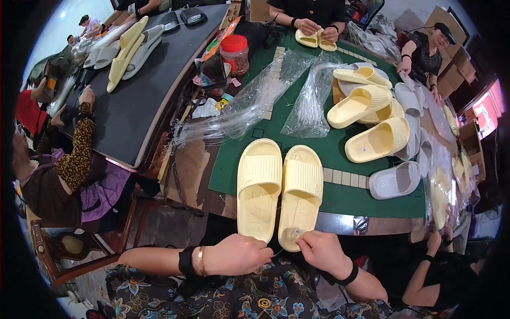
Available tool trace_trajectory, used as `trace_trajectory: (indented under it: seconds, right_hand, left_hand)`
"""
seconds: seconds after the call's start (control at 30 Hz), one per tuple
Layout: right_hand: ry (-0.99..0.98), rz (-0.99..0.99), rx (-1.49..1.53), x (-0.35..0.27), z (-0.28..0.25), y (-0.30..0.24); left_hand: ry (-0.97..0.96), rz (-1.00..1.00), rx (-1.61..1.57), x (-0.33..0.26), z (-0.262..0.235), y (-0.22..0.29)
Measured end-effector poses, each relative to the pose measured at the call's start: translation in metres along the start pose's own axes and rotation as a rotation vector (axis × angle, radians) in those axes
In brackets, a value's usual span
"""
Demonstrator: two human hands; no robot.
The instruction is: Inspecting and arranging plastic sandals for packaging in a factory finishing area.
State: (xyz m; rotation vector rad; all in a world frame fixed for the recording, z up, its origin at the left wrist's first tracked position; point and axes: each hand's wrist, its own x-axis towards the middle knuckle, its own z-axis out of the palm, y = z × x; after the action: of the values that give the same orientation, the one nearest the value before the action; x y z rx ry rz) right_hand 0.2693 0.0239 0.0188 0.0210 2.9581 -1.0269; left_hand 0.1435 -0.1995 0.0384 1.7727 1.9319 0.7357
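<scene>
A pair of pale yellow slippers lies side by side before me, toes pointing away, heels at the table's near edge. My left hand (pixel 239 255) is closed just below the heel of the left slipper (pixel 258 175). A thin line shows by its fingertips, but what they pinch is too small to make out. At the heel of the right slipper (pixel 302 178), my right hand (pixel 323 252) is closed, thumb and finger on the heel edge. A small round clear sticker (pixel 297 232) shows on that heel beside the thumb.
Clear plastic bags of thin transparent strands (pixel 311 106) lie on the green mat (pixel 234 159). More yellow slippers (pixel 378 139) and grey slippers (pixel 394 181) are stacked right. A red-lidded jar (pixel 234 53) stands far left. Co-workers' hands (pixel 319 30) work across the table; others sit on both sides.
</scene>
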Motion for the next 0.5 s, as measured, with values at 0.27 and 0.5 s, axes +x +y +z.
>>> trace_trajectory:
  seconds: [0.27, 0.5]
  right_hand:
    - [-0.162, -0.036, -0.013, 0.006, -0.004, -0.001]
    - [-0.270, 0.022, -0.054, 0.008, -0.006, -0.003]
  left_hand:
    - [-0.015, -0.077, 0.179, -0.013, -0.025, 0.019]
    - [-0.117, 0.075, -0.060, -0.002, -0.009, 0.017]
